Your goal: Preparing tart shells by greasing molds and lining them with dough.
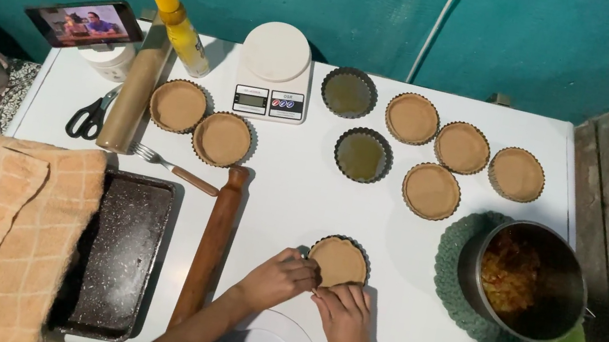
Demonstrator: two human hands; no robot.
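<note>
Dough-lined tart tin (338,261) sits on white tabletop (293,186), near front edge, centre. Left hand (280,278) at tin's 8 o'clock, grip curled, fingertips pinching rim. Right hand (344,317) at 6 o'clock, fingers bent, touching rim. Rolling pin (210,246) lies at 9 o'clock, pot (531,279) w/ filling at 3.

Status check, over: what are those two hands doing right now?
Left hand and right hand both pinching the rim of a dough-lined tart tin. Rolling pin lies just left, apart. Filling pot right.
</note>
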